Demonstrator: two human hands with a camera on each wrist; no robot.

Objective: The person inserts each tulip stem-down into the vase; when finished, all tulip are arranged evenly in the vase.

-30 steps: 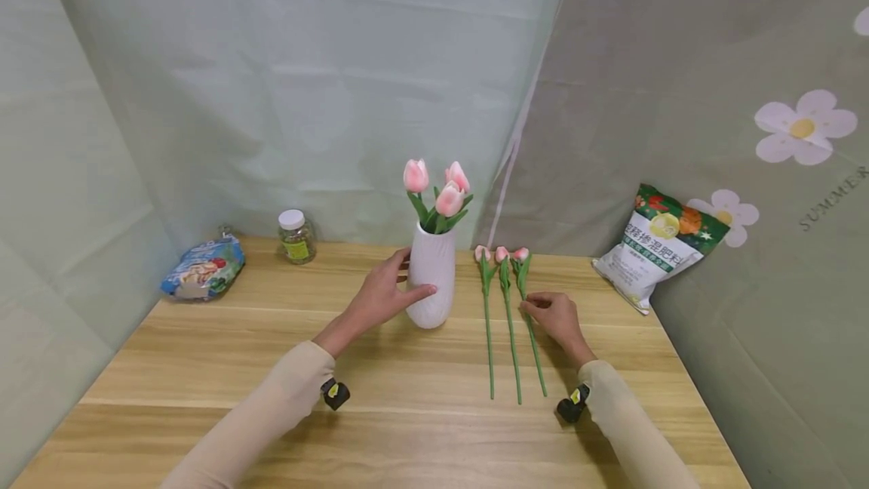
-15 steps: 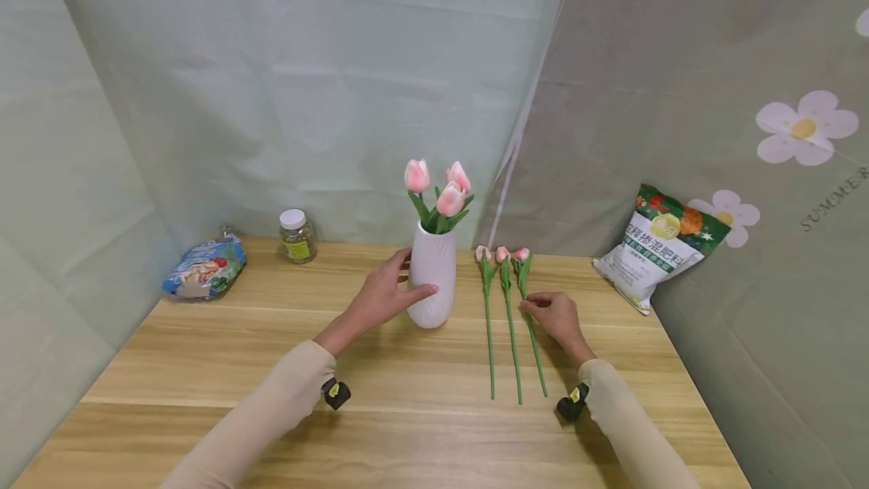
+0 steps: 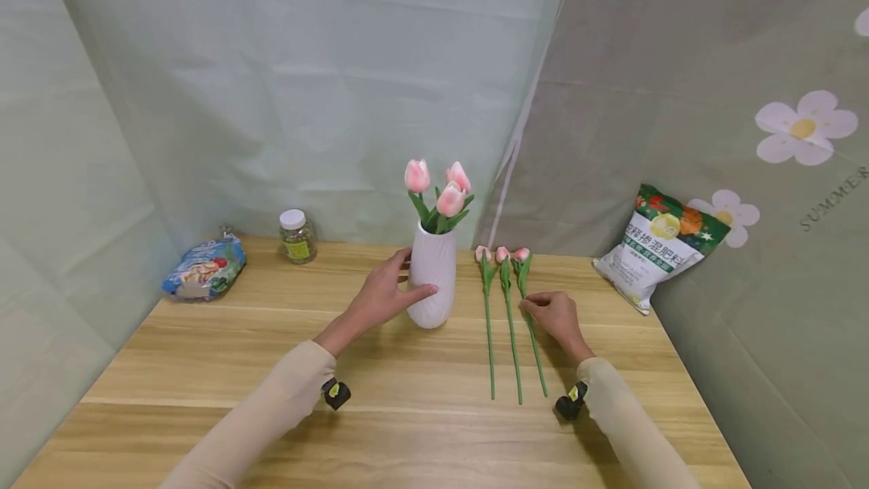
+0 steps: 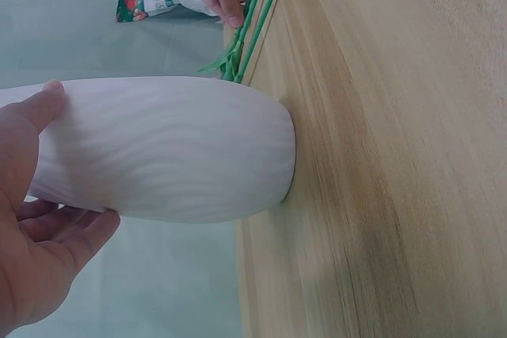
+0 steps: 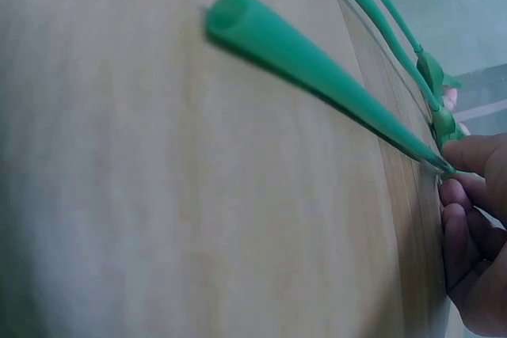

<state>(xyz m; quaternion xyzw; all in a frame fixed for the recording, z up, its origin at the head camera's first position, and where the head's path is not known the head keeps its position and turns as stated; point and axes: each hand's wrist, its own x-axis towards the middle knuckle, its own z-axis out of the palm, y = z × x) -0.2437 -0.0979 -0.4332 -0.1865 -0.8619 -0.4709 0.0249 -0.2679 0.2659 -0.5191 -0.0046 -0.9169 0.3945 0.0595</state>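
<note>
A white ribbed vase (image 3: 433, 274) stands upright on the wooden table, with pink tulips (image 3: 451, 199) in its mouth. My left hand (image 3: 382, 294) grips the vase from its left side, thumb across the front and fingers behind; the left wrist view shows the hand (image 4: 36, 235) round the upper part. To the right of the vase, three tulips lie side by side with their heads toward the wall. My right hand (image 3: 558, 320) pinches the stem of the rightmost tulip (image 3: 535, 349) below its leaves. In the right wrist view, thumb and finger meet on that green stem (image 5: 317, 73).
A clear jar with a white lid (image 3: 296, 236) and a blue food packet (image 3: 205, 269) stand at the back left. A green-and-white bag (image 3: 655, 247) leans on the wall at the right. Fabric walls enclose the table (image 3: 407, 429) behind and at both sides.
</note>
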